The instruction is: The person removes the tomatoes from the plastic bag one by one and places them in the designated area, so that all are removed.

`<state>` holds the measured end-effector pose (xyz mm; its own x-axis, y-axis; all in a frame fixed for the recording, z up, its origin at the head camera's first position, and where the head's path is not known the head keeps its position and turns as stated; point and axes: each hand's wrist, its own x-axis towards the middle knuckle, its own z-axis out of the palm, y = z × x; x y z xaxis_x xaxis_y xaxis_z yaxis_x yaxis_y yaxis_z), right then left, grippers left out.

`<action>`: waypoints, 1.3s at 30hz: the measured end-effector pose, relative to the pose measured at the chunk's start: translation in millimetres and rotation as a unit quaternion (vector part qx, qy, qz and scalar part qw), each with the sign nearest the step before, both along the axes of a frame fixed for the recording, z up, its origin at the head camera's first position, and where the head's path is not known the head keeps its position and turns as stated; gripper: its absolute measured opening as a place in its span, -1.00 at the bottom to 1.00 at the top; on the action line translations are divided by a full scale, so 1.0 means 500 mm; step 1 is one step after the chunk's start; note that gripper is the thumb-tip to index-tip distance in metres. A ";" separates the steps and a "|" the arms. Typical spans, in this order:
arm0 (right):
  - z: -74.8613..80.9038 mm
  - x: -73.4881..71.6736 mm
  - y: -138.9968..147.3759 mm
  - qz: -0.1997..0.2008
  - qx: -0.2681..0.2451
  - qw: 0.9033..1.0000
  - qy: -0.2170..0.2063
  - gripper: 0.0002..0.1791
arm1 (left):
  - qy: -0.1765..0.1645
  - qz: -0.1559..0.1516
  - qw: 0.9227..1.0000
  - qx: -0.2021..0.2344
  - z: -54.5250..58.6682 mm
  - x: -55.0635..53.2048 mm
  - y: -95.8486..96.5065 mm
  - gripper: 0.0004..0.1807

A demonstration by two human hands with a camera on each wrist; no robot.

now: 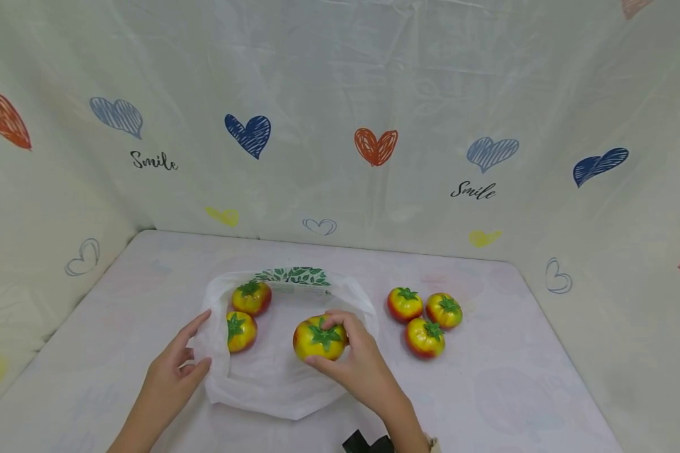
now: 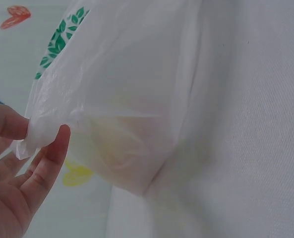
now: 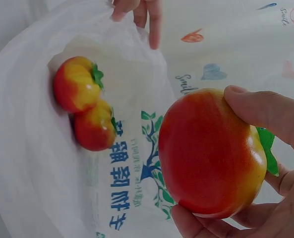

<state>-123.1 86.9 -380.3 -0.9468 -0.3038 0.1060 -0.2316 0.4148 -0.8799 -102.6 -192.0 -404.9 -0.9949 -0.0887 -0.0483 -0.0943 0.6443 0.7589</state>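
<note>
My right hand [image 1: 362, 362] grips a red and yellow tomato [image 3: 211, 153] with a green leafy top, thumb on one side and fingers on the other. It is held over the open mouth of a white plastic bag [image 1: 294, 402]. On the bag's left side, my left hand [image 2: 18, 173] pinches the rim between thumb and fingers. Inside the bag, two more tomatoes lie together, an upper tomato [image 1: 252, 298] and a lower tomato [image 1: 241, 331]. Green leaf print and blue lettering show on the bag in the right wrist view.
Three tomatoes sit in a group right of the bag: a left one [image 1: 405, 304], a right one [image 1: 444, 311] and a front one [image 1: 425, 338]. The white-covered table [image 1: 504, 390] ends at a curtain [image 1: 317, 75] printed with hearts. A black object [image 1: 368, 442] is at the front edge.
</note>
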 end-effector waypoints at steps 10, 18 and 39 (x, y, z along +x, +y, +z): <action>0.012 0.014 0.032 -0.051 -0.003 0.999 -0.005 -0.50 | 0.002 -0.003 1.000 0.003 -0.002 0.001 -0.003 -0.17; 0.011 0.019 0.058 -0.094 -0.001 0.995 -0.022 -0.51 | 0.009 0.000 1.000 -0.004 -0.002 0.001 -0.001 -0.17; 0.005 0.037 0.124 -0.158 -0.011 0.987 -0.008 -0.44 | 0.009 -0.004 1.000 0.002 0.000 -0.002 0.001 -0.17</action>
<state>-104.5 149.1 -377.6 -0.9956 0.0083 0.0938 -0.0803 0.4446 -0.8921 -103.7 -191.5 -404.7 -0.9963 -0.0799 -0.0310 -0.0752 0.6416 0.7633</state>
